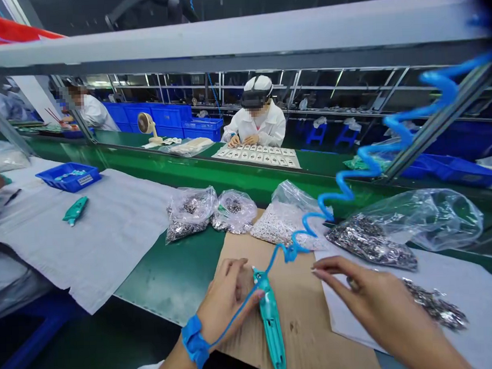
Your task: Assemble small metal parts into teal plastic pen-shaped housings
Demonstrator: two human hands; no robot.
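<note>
A long teal plastic housing half [271, 326] lies on the brown cardboard, its hollow side up and its narrow tip pointing away from me. Beside its upper end is my left hand [227, 293], thumb and fingers apart, the thumb at the housing's edge. A blue wrist strap [195, 341] with a coiled blue cord [346, 183] is on that wrist. My right hand [366, 293] is held over the white sheet's left edge, thumb and forefinger pinched together. Whatever sits in the pinch is too small to name. Loose shiny metal pieces [436, 304] lie beyond this hand.
Clear bags of small metal parts [190, 213] and a bag of white pieces [275, 221] stand along the back. A larger bag of metal parts [373, 242] lies right. At left are a blue tray [70, 182] and another teal part [75, 211]. A co-worker [257, 114] sits opposite.
</note>
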